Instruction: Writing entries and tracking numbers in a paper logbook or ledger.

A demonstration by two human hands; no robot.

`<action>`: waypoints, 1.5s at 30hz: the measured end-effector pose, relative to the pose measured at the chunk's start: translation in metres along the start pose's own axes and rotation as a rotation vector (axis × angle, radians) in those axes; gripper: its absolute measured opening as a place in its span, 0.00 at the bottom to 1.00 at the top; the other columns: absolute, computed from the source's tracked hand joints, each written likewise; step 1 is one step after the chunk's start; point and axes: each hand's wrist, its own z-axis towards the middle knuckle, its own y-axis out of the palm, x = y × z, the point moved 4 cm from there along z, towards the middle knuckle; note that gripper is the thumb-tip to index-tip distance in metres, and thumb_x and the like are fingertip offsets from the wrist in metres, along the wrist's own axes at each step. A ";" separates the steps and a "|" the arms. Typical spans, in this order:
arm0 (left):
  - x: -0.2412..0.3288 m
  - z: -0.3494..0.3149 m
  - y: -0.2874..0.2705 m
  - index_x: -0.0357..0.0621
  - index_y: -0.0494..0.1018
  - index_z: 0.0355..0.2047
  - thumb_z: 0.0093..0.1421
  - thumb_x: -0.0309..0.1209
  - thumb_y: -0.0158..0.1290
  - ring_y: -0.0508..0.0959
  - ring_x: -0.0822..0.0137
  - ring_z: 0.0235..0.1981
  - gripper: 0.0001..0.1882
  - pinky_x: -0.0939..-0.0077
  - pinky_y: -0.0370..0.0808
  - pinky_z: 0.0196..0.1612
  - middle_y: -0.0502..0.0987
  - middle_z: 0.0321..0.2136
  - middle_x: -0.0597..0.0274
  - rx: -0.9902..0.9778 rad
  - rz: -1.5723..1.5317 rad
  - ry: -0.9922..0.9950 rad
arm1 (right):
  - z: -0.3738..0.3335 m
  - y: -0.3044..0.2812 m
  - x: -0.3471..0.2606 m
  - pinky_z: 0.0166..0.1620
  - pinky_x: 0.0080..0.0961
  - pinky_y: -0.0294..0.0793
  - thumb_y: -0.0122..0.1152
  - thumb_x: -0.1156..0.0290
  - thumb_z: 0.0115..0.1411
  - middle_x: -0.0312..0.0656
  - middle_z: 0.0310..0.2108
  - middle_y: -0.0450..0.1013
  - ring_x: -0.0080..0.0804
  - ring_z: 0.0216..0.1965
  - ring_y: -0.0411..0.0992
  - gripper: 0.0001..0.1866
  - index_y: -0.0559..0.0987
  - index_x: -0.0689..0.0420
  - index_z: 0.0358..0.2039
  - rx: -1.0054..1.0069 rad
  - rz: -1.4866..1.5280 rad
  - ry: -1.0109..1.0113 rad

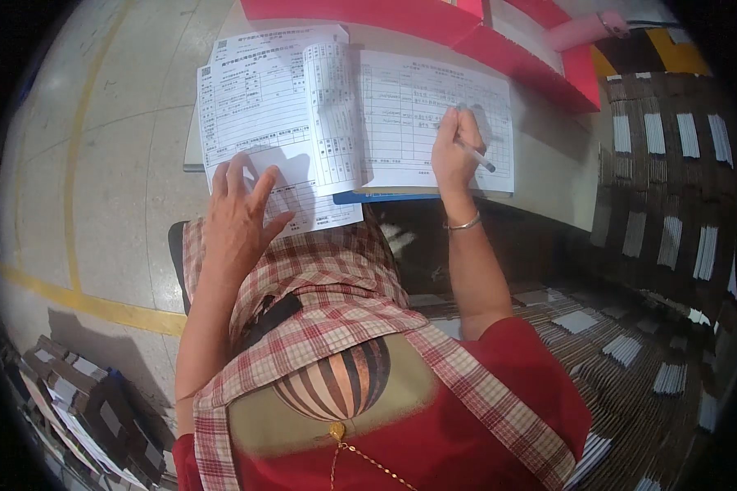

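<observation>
My right hand (458, 151) is closed round a pen (477, 155), resting on the right page of an open form pad (393, 139) with handwritten rows in its table. The pen's tip is hidden by my fingers. My left hand (241, 200) lies with fingers spread on the lower part of loose printed forms (254, 106) at the left. A folded-over page (333, 123) with a printed table curls up between the forms and the pad. Under the pad's lower edge a blue strip (385, 197) shows.
A pink-red box frame (540, 49) stands at the table's far right, with a pink cylindrical thing (585, 31) by it. Stacks of brown cardboard (647, 180) fill the right side. More bundled cardboard (90, 401) sits on the floor at lower left, near a yellow floor line (98, 304).
</observation>
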 end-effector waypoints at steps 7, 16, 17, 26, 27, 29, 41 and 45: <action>0.001 -0.001 0.000 0.55 0.66 0.55 0.50 0.40 0.66 0.60 0.41 0.60 0.32 0.52 0.67 0.58 0.60 0.58 0.45 -0.001 0.000 0.006 | 0.000 -0.003 -0.001 0.22 0.35 0.64 0.53 0.69 0.65 0.48 0.15 0.65 0.44 0.16 0.66 0.16 0.66 0.60 0.21 -0.008 -0.021 0.014; 0.000 -0.001 0.001 0.56 0.65 0.55 0.50 0.40 0.65 0.60 0.40 0.60 0.32 0.50 0.67 0.58 0.60 0.58 0.44 -0.006 0.014 0.006 | 0.000 -0.002 0.000 0.22 0.34 0.64 0.53 0.69 0.65 0.48 0.15 0.65 0.41 0.15 0.65 0.16 0.66 0.59 0.21 -0.009 0.022 0.015; 0.000 -0.001 0.001 0.56 0.65 0.55 0.51 0.40 0.65 0.60 0.40 0.60 0.32 0.50 0.67 0.58 0.60 0.58 0.44 -0.004 0.018 0.008 | 0.000 -0.002 -0.001 0.22 0.35 0.64 0.53 0.69 0.66 0.48 0.15 0.65 0.41 0.15 0.65 0.16 0.66 0.59 0.21 0.015 0.042 0.011; 0.000 0.000 0.000 0.55 0.66 0.55 0.50 0.40 0.66 0.61 0.39 0.60 0.33 0.50 0.66 0.58 0.60 0.58 0.44 -0.006 0.008 0.005 | -0.003 0.001 0.008 0.24 0.26 0.60 0.53 0.69 0.67 0.37 0.15 0.62 0.21 0.19 0.58 0.17 0.65 0.60 0.21 0.008 0.052 0.036; 0.000 -0.001 0.000 0.55 0.66 0.55 0.50 0.40 0.66 0.61 0.39 0.60 0.33 0.50 0.66 0.58 0.60 0.58 0.44 -0.006 0.008 0.004 | -0.002 0.000 0.006 0.24 0.26 0.60 0.53 0.69 0.67 0.37 0.15 0.62 0.21 0.19 0.58 0.17 0.65 0.60 0.21 0.007 0.053 0.035; -0.001 -0.002 0.001 0.55 0.66 0.55 0.50 0.40 0.65 0.61 0.40 0.60 0.33 0.51 0.66 0.58 0.60 0.58 0.44 0.011 0.022 0.011 | -0.001 -0.001 -0.001 0.22 0.34 0.65 0.53 0.69 0.65 0.47 0.14 0.65 0.41 0.16 0.66 0.15 0.67 0.59 0.21 -0.005 -0.021 -0.027; -0.001 0.000 0.000 0.55 0.66 0.55 0.50 0.41 0.65 0.61 0.40 0.59 0.33 0.51 0.67 0.58 0.61 0.57 0.45 0.006 0.004 0.020 | -0.001 0.000 0.004 0.22 0.33 0.65 0.53 0.69 0.65 0.47 0.15 0.65 0.42 0.16 0.68 0.15 0.67 0.59 0.21 -0.025 0.012 0.025; -0.001 -0.001 0.000 0.55 0.66 0.55 0.50 0.41 0.66 0.61 0.41 0.59 0.33 0.51 0.67 0.57 0.61 0.57 0.45 0.006 0.023 0.017 | 0.000 -0.001 0.001 0.22 0.34 0.65 0.53 0.69 0.65 0.47 0.15 0.65 0.43 0.16 0.67 0.15 0.67 0.59 0.21 -0.012 0.003 0.012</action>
